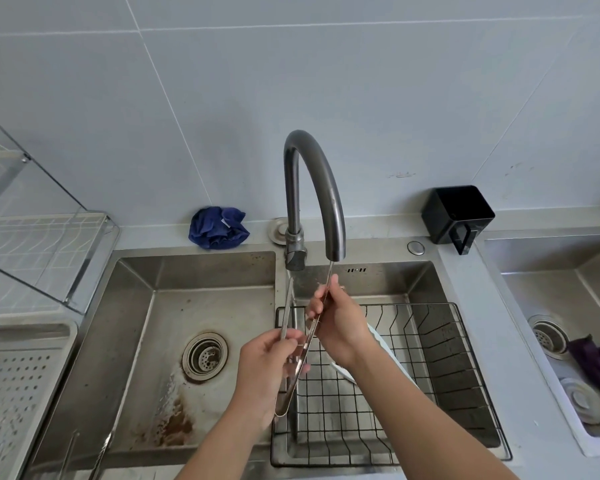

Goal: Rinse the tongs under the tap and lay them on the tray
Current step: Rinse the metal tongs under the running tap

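Observation:
Long steel tongs (287, 308) stand upright over the sink, their joined end down near my left wrist and their two arms spread apart. My left hand (269, 365) grips the left arm low down. My right hand (336, 323) pinches the right arm higher up, near its tip. The left arm's tip reaches just under the dark curved tap (312, 188), where a thin stream of water falls past it. A perforated steel tray (18, 375) lies at the left edge of the counter.
A black wire basket (440, 368) holding a white plate sits in the right basin. The left basin (153, 341) has a drain and rust stains. A blue cloth (219, 227), a black holder (458, 213) and a glass-sided dish rack (32, 220) stand along the back.

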